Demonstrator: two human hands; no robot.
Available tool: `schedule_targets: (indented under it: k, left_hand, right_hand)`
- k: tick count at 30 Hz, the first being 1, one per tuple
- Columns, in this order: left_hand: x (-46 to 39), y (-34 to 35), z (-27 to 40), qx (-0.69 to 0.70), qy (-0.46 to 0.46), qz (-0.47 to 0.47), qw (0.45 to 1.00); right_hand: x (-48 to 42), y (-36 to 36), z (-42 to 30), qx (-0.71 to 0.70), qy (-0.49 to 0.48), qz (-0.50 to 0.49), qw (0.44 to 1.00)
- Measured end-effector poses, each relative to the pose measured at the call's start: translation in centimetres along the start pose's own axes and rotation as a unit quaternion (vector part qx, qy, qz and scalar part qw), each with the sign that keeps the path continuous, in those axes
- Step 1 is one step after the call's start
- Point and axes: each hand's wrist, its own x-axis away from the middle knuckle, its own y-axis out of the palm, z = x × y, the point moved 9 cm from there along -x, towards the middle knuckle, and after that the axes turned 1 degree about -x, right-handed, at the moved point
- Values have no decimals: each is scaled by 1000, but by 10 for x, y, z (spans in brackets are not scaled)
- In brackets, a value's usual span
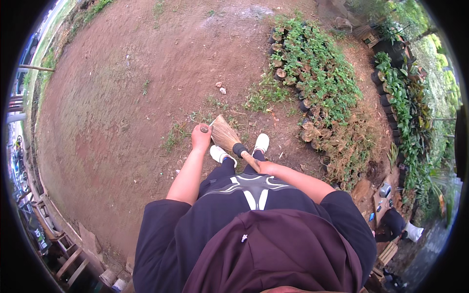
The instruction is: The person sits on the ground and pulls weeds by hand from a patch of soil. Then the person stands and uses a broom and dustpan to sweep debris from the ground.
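Observation:
My right hand (266, 167) is closed around the pale handle of a hand broom (224, 134), low in front of my body. The broom's straw bristles fan out up and to the left, with a black binding where they meet the handle. Beside the bristle tips, my left hand (202, 136) is curled with a small brownish round thing at its top, too small to identify. A thin pale edge shows between that hand and the bristles; I cannot tell what it belongs to.
Bare soil with grass tufts surrounds my white shoes (221, 154). Potted seedlings (322, 73) stand ahead to the right, with dry plants (348, 146) nearer. Farther right is another row of potted plants (403, 106). Small stones (222, 90) lie ahead; wooden frames (69, 262) stand lower left.

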Motion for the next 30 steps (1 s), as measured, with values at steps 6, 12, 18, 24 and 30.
schedule_targets:
  k: [6, 12, 18, 24, 30]
  left_hand:
    - [1, -35, -19, 6, -28, 19, 999]
    - [-5, -88, -34, 25, -47, 57, 997]
    - [-10, -105, -58, 24, -36, 86, 995]
    - [-10, -119, -66, 45, -20, 109, 993]
    - [-13, -145, -85, 69, -69, 124, 987]
  right_hand:
    - [81, -45, -10, 37, 127, 79, 988]
    - [83, -82, 49, 19, 197, 197, 960]
    - [-2, -81, 81, 6, 230, 192, 954]
    - [-62, -19, -10, 49, 121, 95, 987]
    - [-24, -30, -90, 66, 50, 82, 993]
